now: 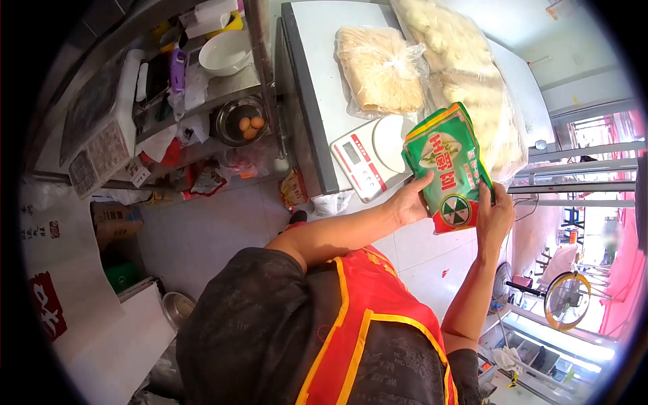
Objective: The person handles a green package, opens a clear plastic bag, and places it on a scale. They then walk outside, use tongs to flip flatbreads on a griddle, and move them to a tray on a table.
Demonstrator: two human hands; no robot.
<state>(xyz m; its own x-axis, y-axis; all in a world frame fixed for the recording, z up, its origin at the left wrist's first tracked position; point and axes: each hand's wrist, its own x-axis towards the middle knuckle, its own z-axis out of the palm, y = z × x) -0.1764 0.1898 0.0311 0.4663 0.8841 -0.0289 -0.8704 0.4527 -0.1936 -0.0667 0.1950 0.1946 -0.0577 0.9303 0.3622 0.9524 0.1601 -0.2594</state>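
Note:
Both hands hold a green and red printed plastic packet with white lettering, tilted in front of my body. My left hand grips its left edge, thumb on the front face. At the lower right edge, my right hand is closed on the packet. Its upper end overlaps a white digital kitchen scale at the table's near edge. Behind the scale lies a tied clear bag of flat tan sheets. A large clear bag of pale lumpy pieces is beside it.
The white table has a dark near edge. On the left, a metal shelf holds a white bowl and a metal bowl with brown eggs. A yellow-rimmed fan stands at the right.

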